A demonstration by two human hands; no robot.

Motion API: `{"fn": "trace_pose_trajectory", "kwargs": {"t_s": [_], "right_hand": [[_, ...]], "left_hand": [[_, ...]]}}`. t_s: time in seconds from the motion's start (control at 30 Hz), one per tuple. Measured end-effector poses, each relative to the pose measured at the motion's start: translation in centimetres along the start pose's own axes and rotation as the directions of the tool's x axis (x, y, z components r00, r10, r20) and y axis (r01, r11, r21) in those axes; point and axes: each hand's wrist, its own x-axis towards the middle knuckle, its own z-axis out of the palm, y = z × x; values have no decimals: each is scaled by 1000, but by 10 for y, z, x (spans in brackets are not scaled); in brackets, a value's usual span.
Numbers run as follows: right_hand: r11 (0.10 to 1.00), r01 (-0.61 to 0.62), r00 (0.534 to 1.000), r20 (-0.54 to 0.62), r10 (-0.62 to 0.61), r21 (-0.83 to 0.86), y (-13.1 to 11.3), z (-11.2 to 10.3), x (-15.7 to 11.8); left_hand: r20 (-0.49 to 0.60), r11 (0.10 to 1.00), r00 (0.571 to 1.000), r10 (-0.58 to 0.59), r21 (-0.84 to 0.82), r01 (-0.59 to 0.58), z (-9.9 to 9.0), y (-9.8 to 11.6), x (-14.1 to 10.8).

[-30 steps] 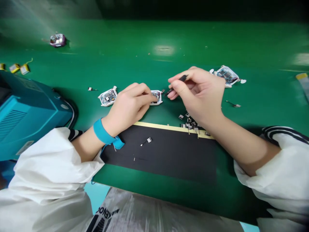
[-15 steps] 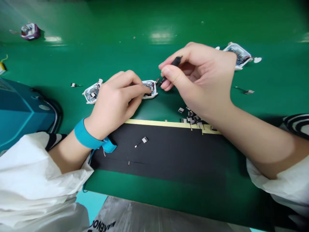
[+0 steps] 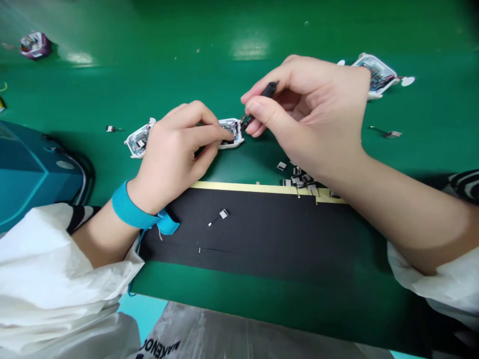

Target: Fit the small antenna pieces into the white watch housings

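My left hand (image 3: pixel 177 149) rests its fingertips on a small white-framed electronic module (image 3: pixel 235 130), with a circuit board showing inside the frame. My right hand (image 3: pixel 307 112) pinches black-handled tweezers (image 3: pixel 266 93), and their tips reach the module's right edge. A similar white-framed module (image 3: pixel 136 142) lies just left of my left hand, partly hidden by it. Another (image 3: pixel 377 74) lies beyond my right hand. A loose pile of small dark-and-silver parts with thin leads (image 3: pixel 299 178) sits below my right palm.
The green bench (image 3: pixel 247 30) holds everything. A black mat (image 3: pixel 262 234) edged with yellow tape (image 3: pixel 262 189) carries a small part (image 3: pixel 223 214). A teal machine (image 3: pixel 30 169) stands at the left. A blue wrist strap (image 3: pixel 134 212) circles my left wrist. A purple module (image 3: pixel 35 45) lies far left.
The tweezer tips have closed in on the module's right edge. My view has drifted, so the bench items sit higher and further left in the frame. My left hand keeps its place on the module.
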Motion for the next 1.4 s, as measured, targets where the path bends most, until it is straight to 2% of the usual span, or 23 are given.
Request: {"fn": "trace_pose_trajectory", "kwargs": {"t_s": [0.53, 0.73, 0.87, 0.97, 1.03, 1.23, 1.4], "right_hand": [[1000, -28, 998, 62, 27, 7, 2, 1, 3], [1000, 23, 998, 51, -22, -17, 4, 2, 3], [984, 79, 993, 98, -64, -162, 1, -1, 3], [923, 165, 981, 151, -118, -349, -2, -2, 4], [883, 226, 970, 182, -164, -410, -5, -2, 3], [817, 290, 956, 198, -218, -499, -8, 1, 0], [833, 267, 962, 191, -197, -484, -7, 4, 1]], "left_hand": [[-2, 1000, 1000, -18, -12, 18, 1, 1, 0], [-16, 1000, 1000, -6, -31, 6, 1, 0, 0], [-17, 999, 1000, -21, -28, 20, 1, 1, 0], [-18, 1000, 1000, -14, -2, 14, 2, 1, 0], [-32, 1000, 999, 10, 5, -10, 2, 0, -1], [-31, 997, 998, 59, 59, -57, 2, -1, -1], [-23, 995, 997, 76, 72, -74, 2, -3, -1]]}}
